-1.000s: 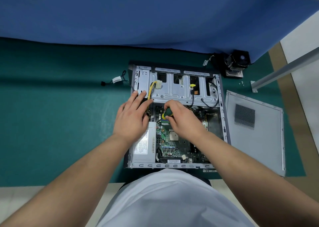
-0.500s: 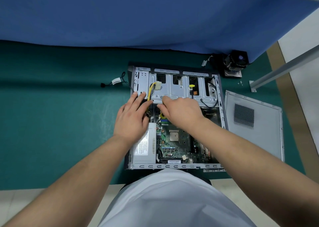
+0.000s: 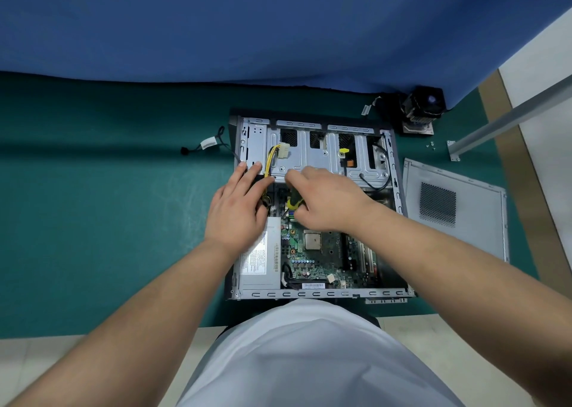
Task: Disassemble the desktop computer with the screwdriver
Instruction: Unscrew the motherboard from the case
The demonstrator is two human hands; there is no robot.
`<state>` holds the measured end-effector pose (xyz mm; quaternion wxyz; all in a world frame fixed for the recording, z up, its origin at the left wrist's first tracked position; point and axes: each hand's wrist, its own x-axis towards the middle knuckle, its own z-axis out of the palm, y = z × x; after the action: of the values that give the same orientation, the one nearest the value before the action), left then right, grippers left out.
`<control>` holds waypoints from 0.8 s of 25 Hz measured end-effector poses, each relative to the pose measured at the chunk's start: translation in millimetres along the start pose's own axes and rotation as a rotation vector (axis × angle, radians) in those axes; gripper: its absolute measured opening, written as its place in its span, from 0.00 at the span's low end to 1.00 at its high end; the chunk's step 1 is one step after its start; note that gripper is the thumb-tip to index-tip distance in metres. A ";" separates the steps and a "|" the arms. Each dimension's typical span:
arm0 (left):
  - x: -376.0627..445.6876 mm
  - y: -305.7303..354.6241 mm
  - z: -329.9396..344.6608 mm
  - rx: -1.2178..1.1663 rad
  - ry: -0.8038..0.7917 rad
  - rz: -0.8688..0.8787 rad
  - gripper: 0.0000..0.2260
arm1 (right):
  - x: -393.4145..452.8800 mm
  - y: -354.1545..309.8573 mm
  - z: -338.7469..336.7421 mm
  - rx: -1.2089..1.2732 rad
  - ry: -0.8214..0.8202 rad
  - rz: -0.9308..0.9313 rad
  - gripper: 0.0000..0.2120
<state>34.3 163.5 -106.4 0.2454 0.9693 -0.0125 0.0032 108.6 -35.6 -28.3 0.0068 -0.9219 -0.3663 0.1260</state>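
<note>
An open desktop computer case (image 3: 312, 293) lies flat on the green mat, its green motherboard (image 3: 322, 253) and grey power supply (image 3: 258, 259) exposed. My right hand (image 3: 328, 201) grips a screwdriver (image 3: 294, 202) with a yellow and green handle, held upright at the edge of the metal drive cage (image 3: 315, 156). My left hand (image 3: 238, 208) rests with straight fingers on the case's left side, over the yellow cables (image 3: 272, 156) and the power supply's far end. The screwdriver's tip is hidden.
The removed side panel (image 3: 458, 208) lies right of the case. A cooler with fan (image 3: 422, 109) stands at the back right, small screws (image 3: 431, 145) beside it. A loose black cable (image 3: 204, 145) lies left of the case. A metal bar (image 3: 507, 119) crosses the right corner.
My right hand moved toward the drive cage and back a little; the screwdriver handle, hidden half a second ago, shows again under the fingers. My left hand stayed in place.
</note>
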 end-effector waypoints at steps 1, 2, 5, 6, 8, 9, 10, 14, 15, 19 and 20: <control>-0.1 0.2 0.1 -0.003 0.001 -0.001 0.25 | 0.2 -0.1 -0.2 -0.013 0.010 0.054 0.20; -0.3 0.2 0.5 -0.005 0.000 -0.001 0.25 | 0.3 -1.2 0.3 -0.019 0.032 0.080 0.20; 0.5 -1.2 1.0 -0.010 -0.007 -0.001 0.25 | -1.4 -5.5 0.1 0.037 -0.012 -0.040 0.16; 0.7 -1.7 0.9 -0.012 -0.009 -0.003 0.25 | -2.2 -6.1 -0.5 0.070 -0.027 -0.053 0.18; 0.3 -1.6 1.0 -0.017 -0.011 -0.007 0.25 | -3.3 -8.6 -0.7 0.027 0.005 0.026 0.19; 0.2 -1.4 1.1 -0.019 -0.008 -0.008 0.25 | -3.4 -10.9 0.6 -0.035 0.042 0.054 0.20; 0.3 -1.5 1.0 -0.021 -0.006 -0.007 0.25 | -3.8 -12.9 2.4 -0.072 0.070 0.052 0.19; 0.4 -0.9 0.3 -0.029 -0.011 -0.009 0.25 | -5.9 -16.5 4.1 -0.009 0.060 0.096 0.20; 0.3 -0.5 0.0 -0.030 -0.010 -0.010 0.25 | -5.6 -16.6 4.1 -0.038 0.064 0.144 0.22; 0.1 -0.5 0.5 -0.033 -0.006 -0.008 0.25 | -4.8 -17.0 3.3 0.015 0.029 0.081 0.18; -0.1 -0.6 0.8 -0.034 -0.006 -0.009 0.25 | -5.2 -16.6 3.0 0.065 0.011 0.087 0.20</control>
<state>34.2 163.7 -107.3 0.2620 0.9650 -0.0090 -0.0009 93.1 -27.2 -28.3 0.0331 -0.9370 -0.3214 0.1328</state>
